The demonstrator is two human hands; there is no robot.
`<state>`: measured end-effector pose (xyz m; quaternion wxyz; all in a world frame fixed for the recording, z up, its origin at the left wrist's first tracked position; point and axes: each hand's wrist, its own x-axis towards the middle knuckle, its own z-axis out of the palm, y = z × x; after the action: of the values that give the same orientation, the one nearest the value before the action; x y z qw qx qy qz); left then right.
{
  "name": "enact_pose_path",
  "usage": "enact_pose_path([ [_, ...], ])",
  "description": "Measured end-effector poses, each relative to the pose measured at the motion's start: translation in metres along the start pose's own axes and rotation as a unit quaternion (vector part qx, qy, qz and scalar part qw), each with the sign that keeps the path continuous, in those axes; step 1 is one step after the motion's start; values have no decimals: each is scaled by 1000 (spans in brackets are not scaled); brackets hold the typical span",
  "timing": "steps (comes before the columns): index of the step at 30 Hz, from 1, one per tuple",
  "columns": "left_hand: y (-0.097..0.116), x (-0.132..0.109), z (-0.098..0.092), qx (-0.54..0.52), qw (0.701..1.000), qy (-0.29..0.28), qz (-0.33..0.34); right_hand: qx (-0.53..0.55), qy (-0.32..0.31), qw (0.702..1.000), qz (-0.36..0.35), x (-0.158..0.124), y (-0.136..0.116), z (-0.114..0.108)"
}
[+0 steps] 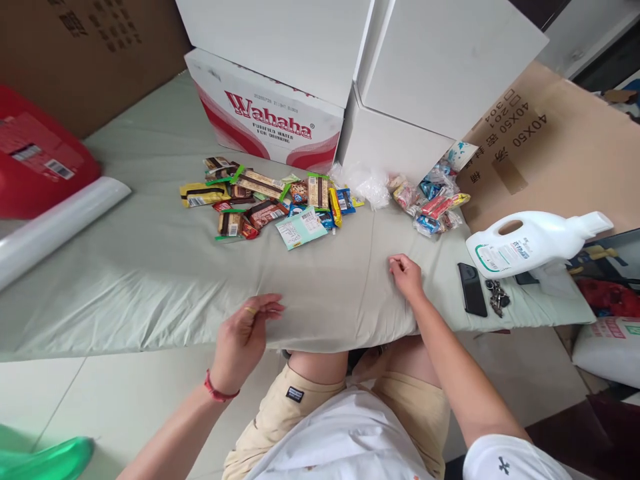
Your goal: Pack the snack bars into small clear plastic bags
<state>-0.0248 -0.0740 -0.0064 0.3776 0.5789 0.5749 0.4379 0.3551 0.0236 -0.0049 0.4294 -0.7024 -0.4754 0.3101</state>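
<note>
My left hand (249, 337) is over the front edge of the cloth-covered table (165, 267), its fingers stretched out loosely to the right and holding nothing. A yellow ring and a red wristband are on it. Farther right, my right hand (406, 275) rests on the cloth with its fingers curled in, and no object shows in it. Beyond the hands lies a pile of wrapped snack bars (263, 183). A pale green packet (301, 229) is at its near side. To the right sits a heap of small wrapped candies (433, 203), beside clear crumpled plastic (373, 189).
White boxes (400, 133) and a Wahaha carton (270, 113) stand behind the snacks. At right are a white bottle (530, 243) on its side, a black phone (473, 289) and keys (497, 297). A red container (45, 160) and a plastic roll (65, 223) occupy the left.
</note>
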Motion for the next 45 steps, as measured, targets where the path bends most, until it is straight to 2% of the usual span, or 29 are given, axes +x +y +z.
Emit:
enact_pose_path([
  [3,17,31,27,17,981,-93,168,-94,-83,990,-68,-14,5,-5],
  [6,32,73,75,43,945,-213,243,-124,-106,985,-64,-2,-2,-10],
  [9,37,109,119,83,928,-289,221,-142,-88,983,-74,29,-17,-6],
  [12,32,126,138,101,923,-313,199,-160,-22,982,-103,72,-35,7],
  [14,28,130,137,75,922,-324,200,-195,29,969,-150,105,-48,16],
  [17,23,131,130,43,919,-338,196,-294,52,922,-245,154,-70,20],
  [20,23,134,128,65,911,-354,204,-379,74,880,-275,203,-88,18],
  [22,25,136,129,83,904,-363,212,-405,48,875,-262,234,-95,17],
  [26,26,139,128,98,899,-368,217,-425,-67,872,-232,277,-90,19],
  [29,27,140,127,107,897,-368,222,-406,-51,880,-244,284,-81,14],
  [33,28,139,127,107,896,-371,221,-355,18,900,-251,276,-76,-6],
  [36,28,139,127,86,904,-368,202,-347,25,907,-238,268,-81,-12],
  [39,28,141,128,49,914,-362,179,-337,48,911,-233,259,-89,0],
  [42,27,143,127,9,923,-351,159,-313,78,919,-227,249,-92,24],
  [45,27,146,126,-23,930,-337,147,-291,42,933,-208,240,-88,52],
])
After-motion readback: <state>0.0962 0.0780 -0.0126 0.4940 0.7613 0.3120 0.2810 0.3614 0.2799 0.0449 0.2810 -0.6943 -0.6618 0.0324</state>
